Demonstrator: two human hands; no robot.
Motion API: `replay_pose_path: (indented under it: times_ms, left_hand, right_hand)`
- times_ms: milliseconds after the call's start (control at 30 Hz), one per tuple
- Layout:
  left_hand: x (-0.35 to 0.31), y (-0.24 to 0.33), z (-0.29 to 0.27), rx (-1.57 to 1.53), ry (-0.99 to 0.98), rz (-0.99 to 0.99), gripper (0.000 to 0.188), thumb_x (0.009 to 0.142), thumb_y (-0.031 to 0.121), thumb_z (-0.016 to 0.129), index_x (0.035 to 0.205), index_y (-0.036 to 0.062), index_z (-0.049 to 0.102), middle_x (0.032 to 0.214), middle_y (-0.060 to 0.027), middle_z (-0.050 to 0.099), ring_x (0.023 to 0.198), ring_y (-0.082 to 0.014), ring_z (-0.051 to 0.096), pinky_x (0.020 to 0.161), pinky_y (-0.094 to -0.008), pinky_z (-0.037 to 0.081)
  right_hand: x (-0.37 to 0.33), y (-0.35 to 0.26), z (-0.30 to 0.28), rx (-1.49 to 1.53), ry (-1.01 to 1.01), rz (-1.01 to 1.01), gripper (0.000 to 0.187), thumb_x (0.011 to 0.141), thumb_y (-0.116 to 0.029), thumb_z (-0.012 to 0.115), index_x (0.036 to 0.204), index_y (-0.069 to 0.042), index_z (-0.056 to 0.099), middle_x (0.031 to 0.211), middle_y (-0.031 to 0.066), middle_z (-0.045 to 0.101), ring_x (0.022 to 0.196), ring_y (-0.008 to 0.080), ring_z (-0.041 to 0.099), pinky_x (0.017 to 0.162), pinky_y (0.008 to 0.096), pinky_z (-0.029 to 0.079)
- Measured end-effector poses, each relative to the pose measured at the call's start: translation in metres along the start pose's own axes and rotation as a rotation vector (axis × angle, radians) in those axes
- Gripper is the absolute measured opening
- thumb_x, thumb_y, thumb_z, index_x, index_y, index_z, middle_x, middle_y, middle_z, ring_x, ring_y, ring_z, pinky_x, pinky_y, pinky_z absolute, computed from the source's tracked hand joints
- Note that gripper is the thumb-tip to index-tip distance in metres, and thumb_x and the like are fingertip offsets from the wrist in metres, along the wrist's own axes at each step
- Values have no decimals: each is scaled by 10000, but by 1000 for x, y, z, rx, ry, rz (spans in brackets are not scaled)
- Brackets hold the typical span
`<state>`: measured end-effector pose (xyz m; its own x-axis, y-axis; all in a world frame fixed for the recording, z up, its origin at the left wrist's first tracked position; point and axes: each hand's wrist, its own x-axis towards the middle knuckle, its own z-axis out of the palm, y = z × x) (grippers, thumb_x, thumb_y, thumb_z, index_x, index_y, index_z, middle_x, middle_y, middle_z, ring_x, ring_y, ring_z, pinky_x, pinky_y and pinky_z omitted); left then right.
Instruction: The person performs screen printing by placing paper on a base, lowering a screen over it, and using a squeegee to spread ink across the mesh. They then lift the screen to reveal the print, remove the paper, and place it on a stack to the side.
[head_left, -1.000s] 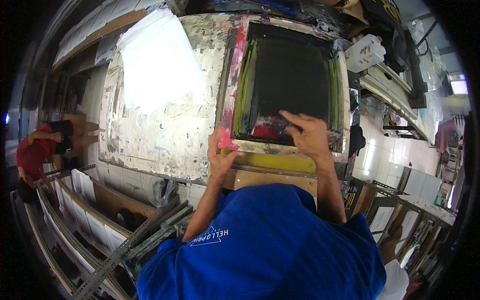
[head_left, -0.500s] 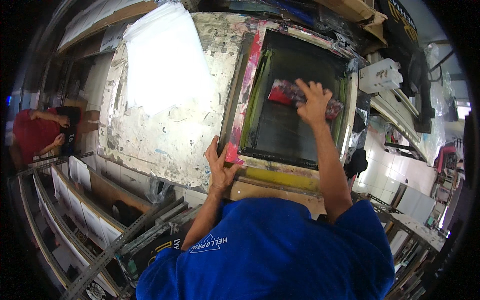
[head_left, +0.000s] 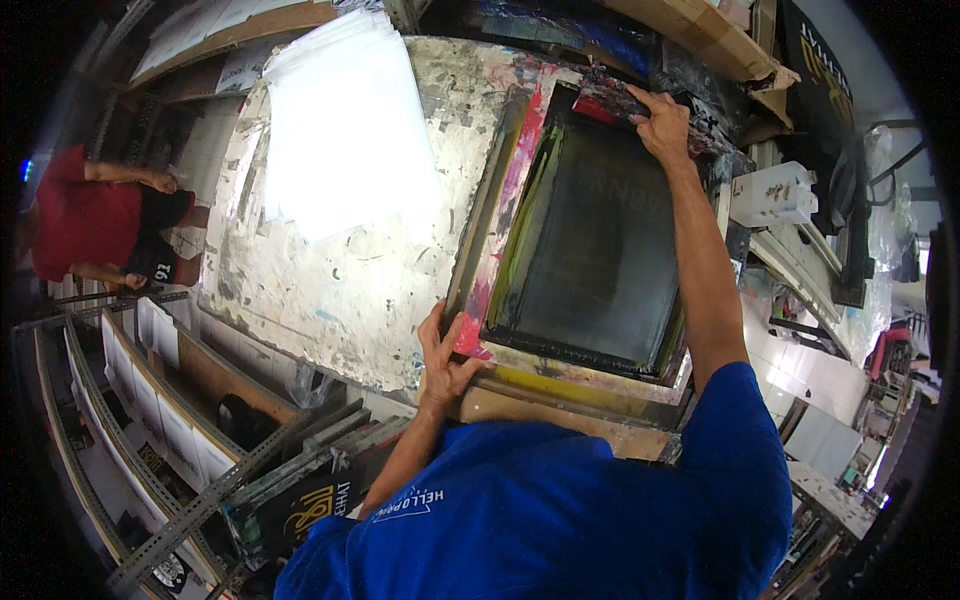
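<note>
A screen printing frame (head_left: 513,205) lies on the worktable (head_left: 300,290), its rim stained pink and its dark mesh (head_left: 595,245) edged with black ink and a yellow-green strip. My left hand (head_left: 438,362) grips the frame's near left corner, thumb and fingers on either side of the rim. At the far end, my right hand (head_left: 663,128) is closed on a squeegee (head_left: 603,100) smeared red and black. The squeegee lies along the frame's far edge; whether its blade touches the mesh cannot be made out. Faint lettering shows in the mesh.
White sheets (head_left: 345,130) are stacked on the table left of the frame. A white plastic container (head_left: 775,193) stands to the right, cardboard (head_left: 700,40) at the far side. Shelving (head_left: 170,400) fills the lower left. Another person in a red shirt (head_left: 85,215) is at the far left.
My right hand has carried the squeegee from the middle of the mesh to the frame's far edge. My left hand keeps its hold on the corner. The other person's arms have shifted.
</note>
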<state>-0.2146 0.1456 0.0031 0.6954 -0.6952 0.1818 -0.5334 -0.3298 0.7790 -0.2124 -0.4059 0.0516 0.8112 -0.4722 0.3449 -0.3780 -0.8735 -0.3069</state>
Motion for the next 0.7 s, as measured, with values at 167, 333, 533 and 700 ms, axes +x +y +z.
replay_pose_path:
  times_ms: [167,333,533,700]
  left_hand:
    - [2,2,-3,-20,-24,28,876,647,393,896,1402,70,590,1437,-233,474,1295,-388,433,1085,-494,362]
    - [-8,-1,6,-150,44,-73,879,623,371,902,1368,13,604,1293,-181,569,1203,-348,470,1057,-447,375]
    - [5,13,-2,-226,132,69,887,592,293,933,1359,-6,605,1206,-143,634,1137,-333,517,1010,-429,420]
    - [47,77,-27,-266,304,186,593,640,143,866,1168,-44,671,1086,-120,643,1094,-307,566,965,-403,454]
  right_hand:
    - [0,-4,-13,114,1,75,578,762,-75,746,1315,-235,690,1152,129,740,1001,316,688,883,403,499]
    - [-28,-48,-70,347,-45,395,648,782,-53,751,1377,-288,645,1253,126,720,1136,195,677,977,321,475]
    - [-146,-129,-112,572,-62,347,642,783,-23,756,1382,-223,638,1375,124,648,1279,245,611,1092,329,432]
    - [-203,-247,-197,249,-186,283,684,748,16,723,1389,-208,638,1232,190,682,1184,324,639,1028,391,472]
